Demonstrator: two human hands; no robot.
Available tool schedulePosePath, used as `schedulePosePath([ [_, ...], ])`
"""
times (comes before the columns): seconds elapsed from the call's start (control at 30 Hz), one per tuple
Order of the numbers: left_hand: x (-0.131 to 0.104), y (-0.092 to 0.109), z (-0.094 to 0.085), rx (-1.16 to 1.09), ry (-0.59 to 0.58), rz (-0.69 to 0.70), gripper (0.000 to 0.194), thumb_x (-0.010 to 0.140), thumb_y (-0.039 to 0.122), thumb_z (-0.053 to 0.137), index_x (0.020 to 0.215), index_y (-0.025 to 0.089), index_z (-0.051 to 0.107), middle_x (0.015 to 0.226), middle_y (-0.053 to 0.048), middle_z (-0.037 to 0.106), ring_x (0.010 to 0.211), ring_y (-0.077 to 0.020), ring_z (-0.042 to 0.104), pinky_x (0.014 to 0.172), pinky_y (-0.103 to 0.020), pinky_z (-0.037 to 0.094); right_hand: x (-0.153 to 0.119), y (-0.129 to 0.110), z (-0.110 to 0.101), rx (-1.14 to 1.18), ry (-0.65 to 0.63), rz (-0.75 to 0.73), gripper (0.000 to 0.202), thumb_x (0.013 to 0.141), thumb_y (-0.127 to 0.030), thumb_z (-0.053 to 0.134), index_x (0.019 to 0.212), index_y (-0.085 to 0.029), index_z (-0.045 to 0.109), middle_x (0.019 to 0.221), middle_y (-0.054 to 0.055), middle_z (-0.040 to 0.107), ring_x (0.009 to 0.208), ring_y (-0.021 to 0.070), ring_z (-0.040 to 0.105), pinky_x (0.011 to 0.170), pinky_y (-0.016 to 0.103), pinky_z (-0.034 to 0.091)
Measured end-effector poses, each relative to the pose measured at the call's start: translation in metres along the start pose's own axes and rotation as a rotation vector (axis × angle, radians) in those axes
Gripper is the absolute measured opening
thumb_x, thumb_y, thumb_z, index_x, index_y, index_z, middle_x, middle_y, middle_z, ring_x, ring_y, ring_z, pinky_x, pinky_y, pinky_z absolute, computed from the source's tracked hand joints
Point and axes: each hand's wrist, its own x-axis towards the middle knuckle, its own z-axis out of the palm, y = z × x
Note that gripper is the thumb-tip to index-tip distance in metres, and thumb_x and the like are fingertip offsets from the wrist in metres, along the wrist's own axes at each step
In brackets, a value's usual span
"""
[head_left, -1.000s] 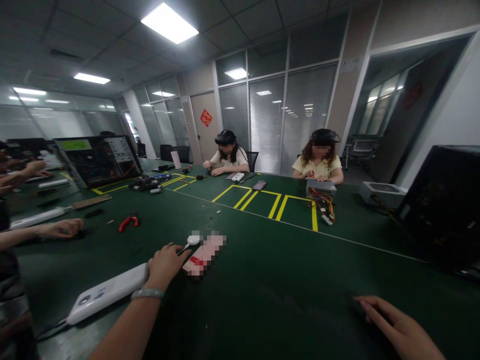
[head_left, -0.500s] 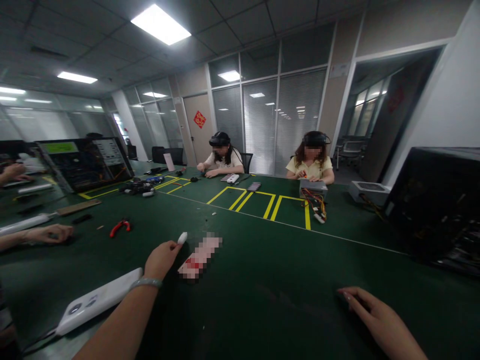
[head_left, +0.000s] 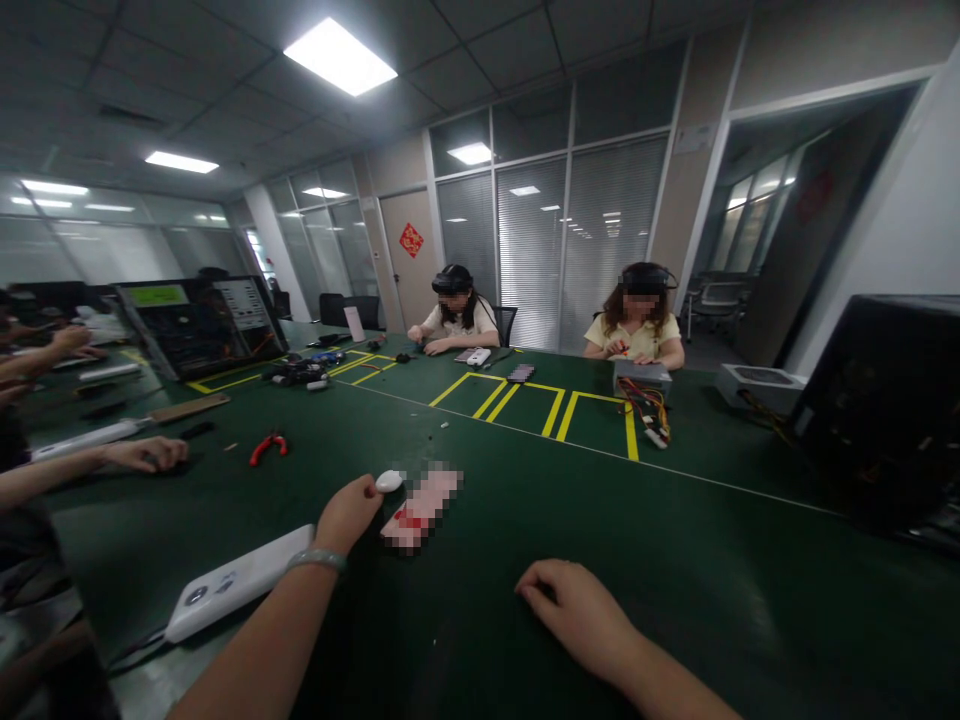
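Observation:
My left hand [head_left: 351, 512] pinches a small white oval object [head_left: 389, 482] between thumb and fingertips. Just right of that object lies a pink, partly pixelated item [head_left: 422, 510] with a red mark, flat on the green table. My right hand [head_left: 574, 607] rests low over the table at the centre right, its fingers curled together; whether anything small is between them is hidden. A long white device [head_left: 238, 583] with a dark cable lies beside my left forearm.
Red-handled pliers [head_left: 268, 448] lie at the left, near another person's hand [head_left: 154, 454]. An open computer case [head_left: 199, 330] stands far left, a dark case [head_left: 885, 410] at right. Two people sit opposite, one behind a power supply [head_left: 642, 379] with wires.
My right hand has moved left toward the middle, its fingers now more curled. The white object in my left hand has turned to show its broader side. The view has shifted slightly.

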Motion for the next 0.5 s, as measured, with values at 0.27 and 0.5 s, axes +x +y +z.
schedulePosePath([
  [0.27,-0.062,-0.033,-0.006,-0.071,-0.094,0.044,0.03,0.089,0.042,0.051,0.106,0.024,0.068,0.107,-0.003,0.07,0.096,-0.0213,0.064,0.078,-0.027,0.044,0.088,-0.03,0.049,-0.218,0.23,-0.018,0.034,0.088,-0.024,0.05,0.12,-0.027,0.062,0.119,0.004,0.06,0.111,0.0219,0.056,0.096,0.033,0.041],
  [0.5,-0.112,-0.021,-0.002,-0.092,-0.097,0.122,0.017,0.087,0.031,0.055,0.093,0.021,0.067,0.096,-0.003,0.071,0.09,-0.0205,0.064,0.078,-0.028,0.043,0.178,-0.015,0.056,-0.269,0.184,0.163,0.082,0.079,-0.042,0.063,0.15,-0.021,0.028,0.151,0.008,0.033,0.135,0.0311,0.03,0.109,0.046,0.027],
])
